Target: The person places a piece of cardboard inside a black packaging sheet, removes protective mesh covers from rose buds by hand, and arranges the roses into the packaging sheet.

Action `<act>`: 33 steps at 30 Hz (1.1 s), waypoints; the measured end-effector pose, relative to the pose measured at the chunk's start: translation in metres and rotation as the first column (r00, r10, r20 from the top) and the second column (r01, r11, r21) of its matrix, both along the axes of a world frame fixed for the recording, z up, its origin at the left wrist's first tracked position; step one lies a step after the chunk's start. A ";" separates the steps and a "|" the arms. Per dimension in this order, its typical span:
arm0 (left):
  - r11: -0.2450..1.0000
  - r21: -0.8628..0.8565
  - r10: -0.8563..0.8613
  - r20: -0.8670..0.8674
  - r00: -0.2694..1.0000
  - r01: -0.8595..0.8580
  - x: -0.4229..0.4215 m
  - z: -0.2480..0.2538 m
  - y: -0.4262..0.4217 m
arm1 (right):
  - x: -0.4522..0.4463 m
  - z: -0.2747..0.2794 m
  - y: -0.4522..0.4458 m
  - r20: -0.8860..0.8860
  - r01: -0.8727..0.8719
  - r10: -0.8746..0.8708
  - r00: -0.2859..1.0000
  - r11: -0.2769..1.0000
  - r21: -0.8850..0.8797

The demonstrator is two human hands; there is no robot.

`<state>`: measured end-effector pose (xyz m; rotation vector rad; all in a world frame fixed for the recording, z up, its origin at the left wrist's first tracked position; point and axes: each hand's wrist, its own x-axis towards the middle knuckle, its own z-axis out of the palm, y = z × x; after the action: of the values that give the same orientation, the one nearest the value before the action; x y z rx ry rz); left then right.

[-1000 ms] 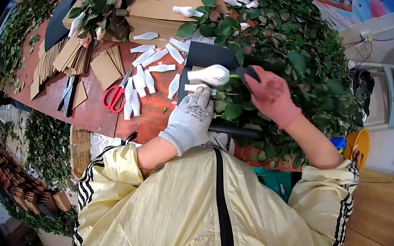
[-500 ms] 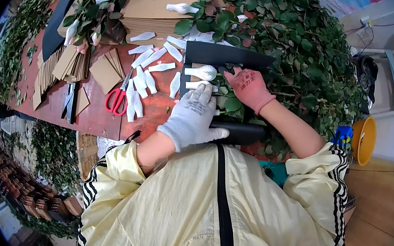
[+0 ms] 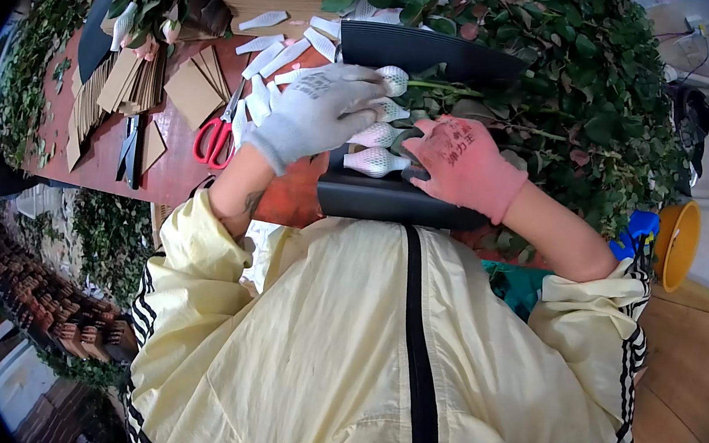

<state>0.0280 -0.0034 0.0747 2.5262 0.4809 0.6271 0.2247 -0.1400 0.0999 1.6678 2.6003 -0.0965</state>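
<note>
Netted buds (image 3: 376, 163) lay partly beneath the outstretched fingers of the left hand (image 3: 319, 111), beside the right hand (image 3: 459, 163), its grip unclear; long axes ran crosswise, tips leftward.

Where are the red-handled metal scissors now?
In the head view, the red-handled metal scissors lie on the reddish tabletop, between tan cardboard pieces on their left and white mesh sleeves on their right, left of the white-gloved left hand.

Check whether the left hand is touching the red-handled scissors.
Apart: the head view shows a white mesh sleeve and a strip of red tabletop between the left hand and the red-handled scissors.
</note>
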 end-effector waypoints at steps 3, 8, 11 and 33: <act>0.986 -0.148 0.039 -0.227 0.973 -0.074 -0.017 0.021 -0.006 | -0.002 -0.004 0.013 0.006 0.032 -0.031 1.000 0.987 -0.160; 0.966 -0.235 -0.032 -0.510 0.859 -0.103 -0.035 0.001 -0.021 | -0.006 -0.007 0.021 0.047 0.036 -0.021 0.999 0.943 -0.331; 0.969 -0.240 -0.074 -0.499 0.864 -0.056 -0.035 -0.004 -0.018 | -0.003 -0.022 0.016 0.009 -0.076 0.078 0.997 0.992 -0.103; 0.580 -0.803 -0.208 0.018 0.978 0.139 -0.029 -0.043 -0.008 | 0.006 -0.029 0.017 -0.140 -0.057 0.019 0.990 0.962 -0.268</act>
<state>-0.0011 -0.0113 0.0319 1.6792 0.4058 0.1480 0.2310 -0.1227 0.0706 1.5641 2.5666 -0.5587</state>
